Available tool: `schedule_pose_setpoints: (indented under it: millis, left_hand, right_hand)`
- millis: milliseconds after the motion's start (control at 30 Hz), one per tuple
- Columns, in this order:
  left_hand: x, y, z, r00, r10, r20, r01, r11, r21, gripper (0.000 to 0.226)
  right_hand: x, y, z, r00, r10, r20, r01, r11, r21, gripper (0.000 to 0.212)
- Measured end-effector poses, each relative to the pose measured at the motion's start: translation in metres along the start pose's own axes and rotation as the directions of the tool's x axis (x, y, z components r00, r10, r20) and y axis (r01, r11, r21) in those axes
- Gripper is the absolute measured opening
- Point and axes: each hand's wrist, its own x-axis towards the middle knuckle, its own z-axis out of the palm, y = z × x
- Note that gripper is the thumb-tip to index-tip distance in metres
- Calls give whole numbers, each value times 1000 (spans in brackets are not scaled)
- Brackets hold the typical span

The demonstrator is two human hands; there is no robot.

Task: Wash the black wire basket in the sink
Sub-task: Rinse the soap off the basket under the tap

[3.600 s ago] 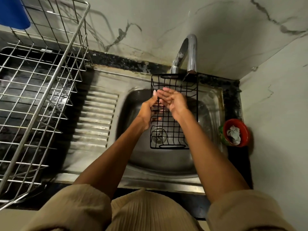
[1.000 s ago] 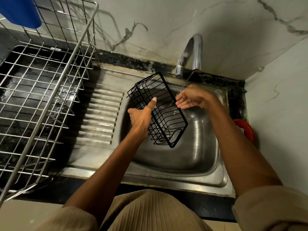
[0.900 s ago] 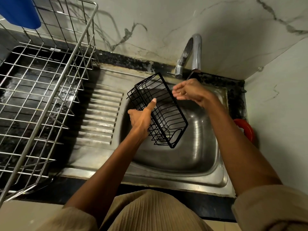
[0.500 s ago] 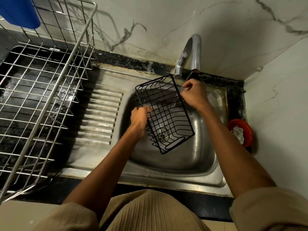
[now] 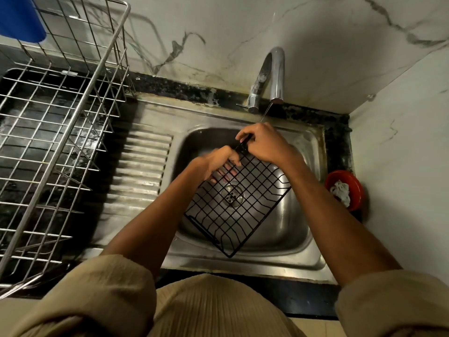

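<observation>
The black wire basket (image 5: pixel 237 203) had swung round flat over the sink (image 5: pixel 313 261). The left hand (image 5: pixel 218 160) and right hand (image 5: pixel 263 144) both gripped its far edge, probably to catch the tap's (image 5: pixel 275 74) thin stream.

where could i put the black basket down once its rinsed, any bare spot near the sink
The ribbed drainboard between the wire rack and the sink is bare. The right is crowded: the red bowl fills the corner.

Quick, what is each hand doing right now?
Left hand: grips the black wire basket at its upper edge.
Right hand: grips the basket's top corner.
</observation>
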Motion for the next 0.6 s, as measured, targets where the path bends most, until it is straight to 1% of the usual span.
schedule_pose_setpoints:
  millis: [33, 67, 167, 267, 300, 367, 400, 433, 533, 600]
  left_hand:
    - [3, -1, -3, 1000, -13, 22, 13, 1000, 4, 42]
    - [5, 0, -5, 999, -18, 38, 18, 1000, 6, 43]
    - [7, 4, -6, 997, -4, 73, 4, 1000, -2, 33]
    - [12, 4, -5, 994, 31, 103, -32, 999, 7, 23]
    - [12, 3, -7, 993, 48, 108, -49, 999, 8, 26]
    - [13, -2, -13, 987, 89, 132, -85, 996, -32, 44]
    - [14, -5, -17, 984, 104, 145, -96, 993, -62, 52]
    - [13, -9, -23, 982, 118, 145, -106, 990, -88, 53]
    - [4, -14, -41, 979, 136, 151, -124, 988, -88, 49]
    - [2, -19, -54, 979, 134, 154, -128, 991, -50, 49]
  right_hand:
    - [-2, -2, -1, 1000, -2, 12, 2, 1000, -16, 43]
    - [-1, -3, -2, 1000, -6, 16, 6, 1000, -19, 42]
    - [5, -5, -5, 999, -10, -30, 9, 1000, -22, 31]
    - [10, -6, -9, 995, 12, -99, -20, 996, -85, 24]
    - [11, -5, -11, 993, 26, -111, -37, 994, -99, 23]
    - [14, 0, -14, 991, 52, -123, -65, 992, -109, 22]
    - [16, 3, -16, 988, 76, -133, -89, 991, -95, 22]
    - [18, 7, -18, 982, 124, -143, -133, 990, -52, 22]
    - [20, 17, -21, 948, 290, -129, -272, 952, 143, 27]
    - [20, 25, -23, 923, 377, -80, -349, 905, 241, 32]
